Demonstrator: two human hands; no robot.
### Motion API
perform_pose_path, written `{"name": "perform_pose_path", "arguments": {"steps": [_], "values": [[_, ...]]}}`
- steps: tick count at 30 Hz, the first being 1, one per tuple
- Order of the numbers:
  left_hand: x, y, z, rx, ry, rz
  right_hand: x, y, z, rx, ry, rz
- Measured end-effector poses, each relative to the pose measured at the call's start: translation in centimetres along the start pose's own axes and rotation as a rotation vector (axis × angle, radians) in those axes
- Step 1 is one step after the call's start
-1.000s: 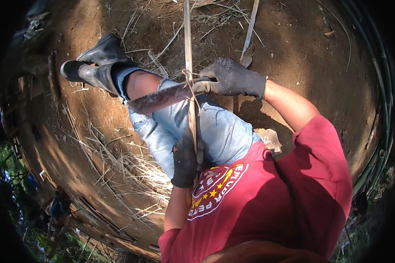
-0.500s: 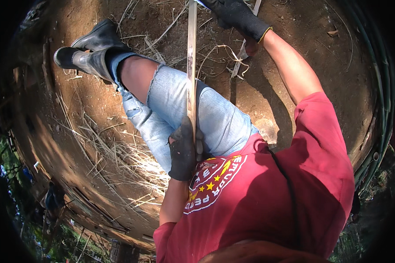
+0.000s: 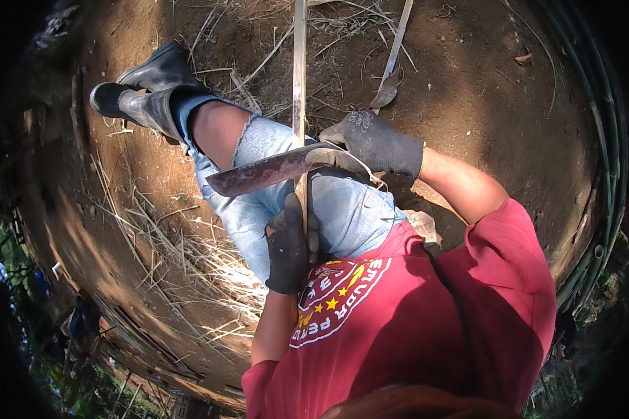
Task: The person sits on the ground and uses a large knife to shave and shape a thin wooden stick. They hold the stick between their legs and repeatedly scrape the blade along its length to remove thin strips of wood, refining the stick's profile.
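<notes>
My left hand (image 3: 287, 246), in a dark grey glove, is closed around the near end of a long, pale wooden or bamboo strip (image 3: 299, 77). The strip runs away from me across my thigh and past the upper edge of the view. Gripped in my gloved right hand (image 3: 377, 143) is a machete, its handle mostly hidden by the fingers. The dark, broad machete blade (image 3: 258, 172) points left and crosses the strip just beyond my left hand. A pale curled shaving (image 3: 339, 159) lies along the blade near my right fingers.
My legs in torn jeans (image 3: 349, 202) stretch ahead to the left, ending in black rubber boots (image 3: 154, 105). Shavings (image 3: 196, 269) litter the bare earth. Another strip (image 3: 397, 42) lies beyond my right hand. Green bamboo poles (image 3: 604, 153) line the right side.
My right hand has drawn back toward me from the far part of the strip, bringing the machete over my thigh. A curled shaving now shows at the blade. My left hand stays nearly in place.
</notes>
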State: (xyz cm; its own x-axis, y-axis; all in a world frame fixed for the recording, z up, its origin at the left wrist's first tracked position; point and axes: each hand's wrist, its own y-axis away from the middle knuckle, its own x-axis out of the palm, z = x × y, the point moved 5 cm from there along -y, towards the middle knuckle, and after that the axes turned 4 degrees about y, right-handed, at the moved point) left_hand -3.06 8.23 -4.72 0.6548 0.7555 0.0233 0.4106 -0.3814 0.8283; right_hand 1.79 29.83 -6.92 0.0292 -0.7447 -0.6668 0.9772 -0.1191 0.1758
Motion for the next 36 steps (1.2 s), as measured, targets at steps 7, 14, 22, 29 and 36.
{"name": "perform_pose_path", "arguments": {"steps": [7,14,22,29,36], "values": [[0.3,0.3,0.1,0.022,0.009,0.016,-8.6,-4.8,-7.5,0.511,-0.466,-0.518],[0.2,0.6,-0.1,0.029,-0.031,-0.005,-12.9,-8.5,-9.7,0.47,-0.297,-0.479],[0.2,0.3,0.1,0.022,-0.01,0.006,-10.4,-7.7,-10.3,0.451,-0.109,-0.367],[0.1,0.3,0.2,0.03,0.042,0.04,-6.3,-6.2,-7.4,0.382,0.013,-0.167],[0.0,0.0,0.5,0.049,0.004,0.058,-1.0,-1.1,-3.2,-0.024,-0.017,-0.06]]}}
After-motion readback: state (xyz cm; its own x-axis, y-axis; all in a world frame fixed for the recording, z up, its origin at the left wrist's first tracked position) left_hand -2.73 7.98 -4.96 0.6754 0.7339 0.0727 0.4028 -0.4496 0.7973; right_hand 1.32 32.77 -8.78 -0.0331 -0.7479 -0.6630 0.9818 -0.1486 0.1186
